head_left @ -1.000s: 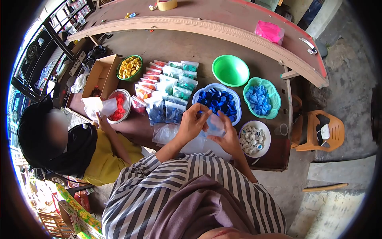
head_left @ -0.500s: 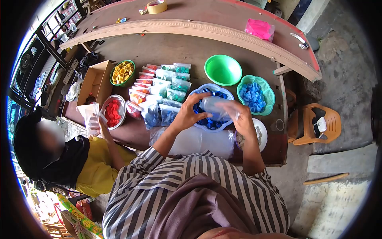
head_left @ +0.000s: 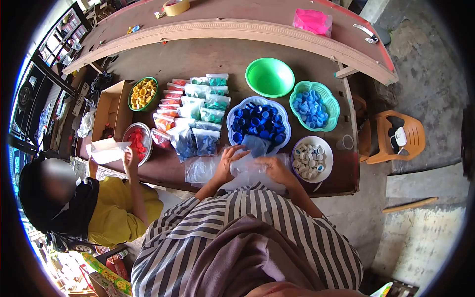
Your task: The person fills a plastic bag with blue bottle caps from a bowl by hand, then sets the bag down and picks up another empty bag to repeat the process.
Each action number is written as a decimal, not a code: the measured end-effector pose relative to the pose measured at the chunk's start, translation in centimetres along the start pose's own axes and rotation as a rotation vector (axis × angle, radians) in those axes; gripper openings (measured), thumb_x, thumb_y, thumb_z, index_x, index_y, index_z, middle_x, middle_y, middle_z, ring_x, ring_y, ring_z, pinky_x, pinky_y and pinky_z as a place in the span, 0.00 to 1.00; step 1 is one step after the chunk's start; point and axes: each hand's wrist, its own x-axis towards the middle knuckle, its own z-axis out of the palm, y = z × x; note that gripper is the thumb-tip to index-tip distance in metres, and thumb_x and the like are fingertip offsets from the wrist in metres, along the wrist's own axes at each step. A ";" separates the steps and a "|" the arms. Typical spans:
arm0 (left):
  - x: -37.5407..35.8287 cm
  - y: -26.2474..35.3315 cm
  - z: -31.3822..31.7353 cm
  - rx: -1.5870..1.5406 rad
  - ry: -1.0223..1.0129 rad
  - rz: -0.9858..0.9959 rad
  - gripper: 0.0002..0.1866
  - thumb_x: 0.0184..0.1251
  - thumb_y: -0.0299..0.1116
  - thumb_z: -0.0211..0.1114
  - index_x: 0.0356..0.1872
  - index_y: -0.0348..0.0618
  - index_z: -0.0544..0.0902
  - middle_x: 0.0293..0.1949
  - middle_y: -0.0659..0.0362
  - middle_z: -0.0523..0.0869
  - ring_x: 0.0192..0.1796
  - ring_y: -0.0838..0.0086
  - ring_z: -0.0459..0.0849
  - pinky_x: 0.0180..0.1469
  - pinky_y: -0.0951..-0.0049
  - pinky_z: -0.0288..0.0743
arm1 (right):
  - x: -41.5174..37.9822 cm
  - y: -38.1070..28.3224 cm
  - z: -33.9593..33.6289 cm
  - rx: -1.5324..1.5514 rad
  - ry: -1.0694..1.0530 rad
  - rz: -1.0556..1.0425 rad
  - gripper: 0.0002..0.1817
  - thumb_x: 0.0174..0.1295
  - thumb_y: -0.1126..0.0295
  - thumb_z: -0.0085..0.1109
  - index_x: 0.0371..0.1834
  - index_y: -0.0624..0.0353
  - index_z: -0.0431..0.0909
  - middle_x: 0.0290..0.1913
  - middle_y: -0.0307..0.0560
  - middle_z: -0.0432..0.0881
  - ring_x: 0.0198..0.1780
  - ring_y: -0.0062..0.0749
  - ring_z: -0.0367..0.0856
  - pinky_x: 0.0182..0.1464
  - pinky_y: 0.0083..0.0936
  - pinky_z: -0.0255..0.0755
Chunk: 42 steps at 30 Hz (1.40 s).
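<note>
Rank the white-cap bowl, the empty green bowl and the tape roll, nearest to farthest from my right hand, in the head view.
From the right hand:
1. White-cap bowl, just right of it.
2. Empty green bowl, farther back on the table.
3. Tape roll, far back left on the curved board.

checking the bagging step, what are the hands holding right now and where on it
Both hands hold a small clear plastic bag of dark blue caps: left hand at its lower left edge, right hand at its lower right. Exact finger placement is too small to tell.
</note>
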 end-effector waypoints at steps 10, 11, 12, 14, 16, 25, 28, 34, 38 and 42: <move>5.7 1.7 -2.3 -0.978 0.088 -0.600 0.10 0.70 0.37 0.64 0.38 0.40 0.85 0.32 0.68 0.85 0.32 0.87 0.78 0.36 0.82 0.72 | 5.1 -2.4 -4.6 0.753 0.126 0.075 0.34 0.73 0.50 0.46 0.75 0.56 0.50 0.67 0.52 0.67 0.60 0.37 0.75 0.57 0.33 0.73; 5.9 1.3 -2.4 -0.955 0.120 -0.587 0.10 0.70 0.37 0.64 0.38 0.40 0.85 0.31 0.68 0.84 0.32 0.87 0.77 0.36 0.82 0.72 | 4.5 -1.2 -3.9 0.803 -0.019 0.078 0.35 0.72 0.48 0.46 0.74 0.56 0.52 0.65 0.48 0.69 0.58 0.34 0.75 0.56 0.33 0.74; 6.0 1.0 -2.6 -0.932 0.151 -0.578 0.10 0.70 0.37 0.63 0.38 0.41 0.84 0.31 0.68 0.84 0.32 0.87 0.77 0.36 0.82 0.72 | 4.2 0.1 -2.9 0.736 0.029 0.185 0.33 0.71 0.50 0.48 0.72 0.57 0.54 0.63 0.45 0.70 0.58 0.31 0.75 0.58 0.33 0.74; 6.1 0.9 -2.8 -0.940 0.174 -0.617 0.09 0.71 0.36 0.63 0.36 0.42 0.82 0.29 0.68 0.82 0.31 0.88 0.77 0.35 0.82 0.72 | 3.1 -2.5 -1.3 0.746 0.017 0.192 0.29 0.71 0.60 0.53 0.71 0.58 0.58 0.60 0.43 0.72 0.57 0.28 0.75 0.61 0.33 0.72; 6.1 0.7 -3.2 -0.902 0.144 -0.612 0.09 0.71 0.36 0.62 0.36 0.42 0.82 0.29 0.68 0.81 0.31 0.87 0.76 0.35 0.82 0.72 | 2.8 -1.8 -1.1 0.764 0.022 0.161 0.28 0.69 0.64 0.55 0.69 0.59 0.60 0.59 0.42 0.73 0.58 0.28 0.75 0.61 0.33 0.72; 6.9 3.0 -4.1 -1.093 0.057 -0.572 0.17 0.68 0.28 0.62 0.57 0.38 0.76 0.46 0.59 0.84 0.49 0.77 0.82 0.53 0.75 0.75 | 3.1 -1.6 -1.7 0.711 0.076 0.134 0.22 0.68 0.73 0.55 0.65 0.61 0.66 0.57 0.43 0.75 0.57 0.29 0.76 0.60 0.36 0.74; 6.7 2.4 -3.9 -1.217 0.045 -0.660 0.17 0.68 0.25 0.61 0.58 0.38 0.76 0.48 0.58 0.84 0.52 0.75 0.81 0.57 0.73 0.74 | 3.2 -1.6 -1.9 0.793 0.032 0.109 0.20 0.71 0.71 0.51 0.65 0.59 0.66 0.57 0.44 0.75 0.56 0.29 0.77 0.58 0.36 0.76; 6.8 2.8 -4.0 -1.289 0.029 -0.685 0.17 0.69 0.24 0.60 0.58 0.38 0.76 0.48 0.58 0.84 0.50 0.75 0.82 0.55 0.73 0.76 | 3.0 -2.7 -1.7 0.906 0.066 0.131 0.18 0.74 0.67 0.47 0.63 0.59 0.68 0.57 0.43 0.75 0.56 0.28 0.77 0.56 0.35 0.78; 6.6 2.5 -3.6 -1.308 0.014 -0.677 0.16 0.70 0.26 0.59 0.58 0.37 0.77 0.47 0.58 0.84 0.47 0.76 0.83 0.52 0.75 0.78 | 3.2 -0.5 -1.7 0.597 0.149 0.165 0.20 0.72 0.61 0.50 0.62 0.59 0.70 0.54 0.42 0.77 0.53 0.25 0.77 0.53 0.32 0.77; 6.6 2.3 -3.8 -1.336 0.017 -0.684 0.16 0.71 0.26 0.59 0.58 0.35 0.77 0.46 0.58 0.85 0.45 0.77 0.84 0.51 0.77 0.79 | 3.5 -2.0 -2.2 0.588 0.192 0.214 0.21 0.70 0.59 0.54 0.61 0.59 0.71 0.51 0.39 0.77 0.50 0.21 0.76 0.50 0.24 0.73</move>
